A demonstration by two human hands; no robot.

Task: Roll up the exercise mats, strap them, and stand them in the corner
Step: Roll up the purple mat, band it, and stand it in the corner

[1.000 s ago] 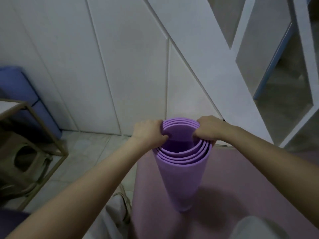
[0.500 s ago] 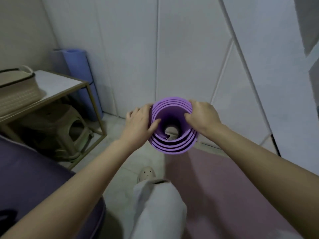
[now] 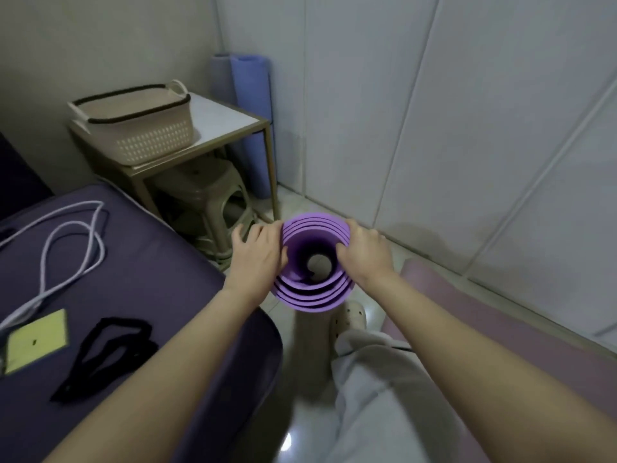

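Moved: rolled purple foam mat (image 3: 314,295), nearer the blue rolled mat (image 3: 252,105).
Hands: left hand (image 3: 258,253), right hand (image 3: 362,253) pinch its rim, thumbs apparently inside.
Tip: keep coils tight.

The purple mat roll (image 3: 314,295), which stood on the pink mat (image 3: 500,329) 1 second ago, has been lifted off it and carried left, closer to the blue mat (image 3: 252,121).

We see a dark purple bed (image 3: 150,279) bearing a white cable (image 3: 66,235), a yellow card (image 3: 36,339) and a black strap (image 3: 110,352) (looped). A side table (image 3: 227,121) carries a basket (image 3: 140,125). The tiled floor (image 3: 307,412) bears a pink mat (image 3: 500,329), a stool (image 3: 207,202) and upright blue rolled mats (image 3: 250,121).
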